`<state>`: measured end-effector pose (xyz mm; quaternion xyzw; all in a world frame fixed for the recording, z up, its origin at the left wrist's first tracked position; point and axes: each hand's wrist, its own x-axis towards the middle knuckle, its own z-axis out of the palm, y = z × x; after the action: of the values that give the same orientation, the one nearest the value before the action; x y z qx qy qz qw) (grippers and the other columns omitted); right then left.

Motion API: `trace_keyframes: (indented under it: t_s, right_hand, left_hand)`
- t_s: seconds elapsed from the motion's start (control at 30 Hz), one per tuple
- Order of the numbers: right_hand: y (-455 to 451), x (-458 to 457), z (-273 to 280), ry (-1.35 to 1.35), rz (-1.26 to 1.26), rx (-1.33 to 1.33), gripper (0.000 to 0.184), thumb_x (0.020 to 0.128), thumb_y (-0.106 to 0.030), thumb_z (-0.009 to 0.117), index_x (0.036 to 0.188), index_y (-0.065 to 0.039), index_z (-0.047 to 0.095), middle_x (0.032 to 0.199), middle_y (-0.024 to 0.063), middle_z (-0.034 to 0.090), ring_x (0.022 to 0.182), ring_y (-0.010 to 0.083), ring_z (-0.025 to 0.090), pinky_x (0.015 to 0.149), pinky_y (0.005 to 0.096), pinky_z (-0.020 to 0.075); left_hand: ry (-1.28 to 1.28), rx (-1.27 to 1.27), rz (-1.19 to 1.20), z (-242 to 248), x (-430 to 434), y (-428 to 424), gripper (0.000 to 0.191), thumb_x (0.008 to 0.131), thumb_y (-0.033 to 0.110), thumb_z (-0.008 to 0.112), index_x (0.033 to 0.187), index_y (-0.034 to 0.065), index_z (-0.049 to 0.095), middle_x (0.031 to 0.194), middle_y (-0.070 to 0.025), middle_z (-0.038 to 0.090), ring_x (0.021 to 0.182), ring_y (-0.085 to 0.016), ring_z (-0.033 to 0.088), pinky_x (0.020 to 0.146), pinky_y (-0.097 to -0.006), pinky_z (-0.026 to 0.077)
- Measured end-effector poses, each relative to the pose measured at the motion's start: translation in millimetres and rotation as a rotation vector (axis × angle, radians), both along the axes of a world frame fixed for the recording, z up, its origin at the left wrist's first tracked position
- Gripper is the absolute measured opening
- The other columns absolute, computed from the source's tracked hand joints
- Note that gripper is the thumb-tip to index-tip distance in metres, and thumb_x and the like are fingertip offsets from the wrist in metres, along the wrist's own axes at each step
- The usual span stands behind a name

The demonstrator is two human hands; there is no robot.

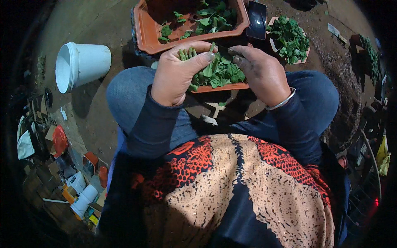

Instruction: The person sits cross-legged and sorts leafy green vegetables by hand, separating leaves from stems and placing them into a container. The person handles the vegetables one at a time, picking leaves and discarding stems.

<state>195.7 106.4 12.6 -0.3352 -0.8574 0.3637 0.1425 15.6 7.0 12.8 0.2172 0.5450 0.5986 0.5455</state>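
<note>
My left hand (186,71) is closed around a bunch of green stems (187,53), their ends sticking up between thumb and fingers. Close by on the right, my right hand (259,69) is curled, thumb near the forefinger; a thin dark thing seems to lie at its fingertips, too dark to identify. Below and between both hands, leafy greens (221,73) fill a small orange-brown tray (221,88) between my knees. Beyond my hands stands a larger orange-brown plastic planter box (149,43) with loose leafy sprigs (214,21) inside.
A white plastic bucket (93,63) lies on its side at the left. Right of the planter are a dark smartphone-like slab (257,20) and a pile of leafy greens (288,40) on a light container. Wood pieces (214,108) lie between my legs. Mixed clutter lies at lower left.
</note>
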Motion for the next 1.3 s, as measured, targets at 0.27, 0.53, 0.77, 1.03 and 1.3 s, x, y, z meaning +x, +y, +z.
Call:
trace_keyframes:
  t_s: [0.27, 0.53, 0.77, 1.03, 1.3]
  right_hand:
    - [-13, -11, 3, 0.209, -0.035, -0.464, 0.033, 0.085, -0.013, 0.072, 0.111, 0.004, 0.061, 0.091, 0.006, 0.065, 0.084, 0.0094, 0.058, 0.076, 0.0266, 0.0501]
    - [-7, -10, 13, 0.228, -0.046, -0.484, 0.024, 0.083, -0.009, 0.069, 0.105, 0.002, 0.064, 0.092, 0.0093, 0.069, 0.084, 0.0123, 0.063, 0.075, 0.0275, 0.0499]
    - [43, -24, 30, 0.167, -0.29, -0.311, 0.02, 0.089, -0.011, 0.061, 0.102, 0.003, 0.066, 0.084, 0.0006, 0.064, 0.074, 0.0083, 0.055, 0.069, 0.0242, 0.046]
    - [119, -133, -15, -0.465, -0.103, 0.317, 0.033, 0.082, -0.033, 0.067, 0.105, -0.009, 0.069, 0.101, 0.019, 0.068, 0.095, 0.035, 0.066, 0.082, 0.0434, 0.0518]
    - [153, -193, -106, -0.777, -0.152, 0.262, 0.032, 0.086, -0.028, 0.057, 0.108, -0.008, 0.069, 0.11, 0.0174, 0.067, 0.104, 0.0354, 0.064, 0.088, 0.0447, 0.0508]
  left_hand:
    - [-0.274, 0.129, -0.068, -4, 6, 1, 0.013, 0.094, 0.008, 0.059, 0.106, 0.0026, 0.056, 0.103, -0.0075, 0.064, 0.095, -0.013, 0.061, 0.085, -0.0268, 0.051]
    - [-0.406, 0.239, 0.017, 3, 12, 3, 0.019, 0.101, 0.024, 0.05, 0.102, 0.0051, 0.051, 0.097, -0.0083, 0.063, 0.094, -0.014, 0.06, 0.086, -0.0309, 0.051]
    - [-0.628, 0.425, 0.077, 6, 10, -2, 0.021, 0.097, 0.025, 0.057, 0.097, 0.0041, 0.054, 0.08, -0.0042, 0.056, 0.082, -0.019, 0.062, 0.079, -0.0328, 0.051]
    - [-0.568, 0.238, 0.067, 25, 4, -7, 0.02, 0.091, 0.022, 0.066, 0.096, 0.0029, 0.059, 0.066, -0.0026, 0.055, 0.06, -0.011, 0.054, 0.067, -0.0282, 0.049]
    - [-0.436, 0.187, 0.147, 19, -17, -13, 0.027, 0.089, 0.023, 0.07, 0.099, -0.0002, 0.062, 0.073, -0.0052, 0.061, 0.063, -0.01, 0.056, 0.061, -0.0229, 0.046]
